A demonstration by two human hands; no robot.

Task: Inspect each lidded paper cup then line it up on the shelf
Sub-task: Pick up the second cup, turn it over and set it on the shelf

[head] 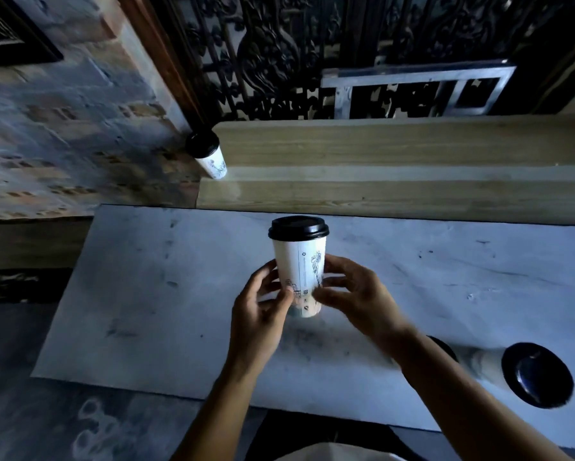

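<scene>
A white paper cup [301, 264] with a black lid and line drawings is held upright above the pale table [153, 294]. My left hand [261, 314] grips its lower left side and my right hand [352, 297] its lower right side. Another lidded cup [209, 156] stands at the left end of the wooden shelf [396, 188]. A third lidded cup [529, 374] stands on the table at the right, near the front edge. Behind my right forearm the dark lid of one more cup [444, 347] shows partly.
A brick wall [63, 128] rises to the left of the shelf. Dark carved woodwork [279, 54] and a metal frame [412, 91] stand behind the shelf. The shelf has a raised back ledge and a lower step.
</scene>
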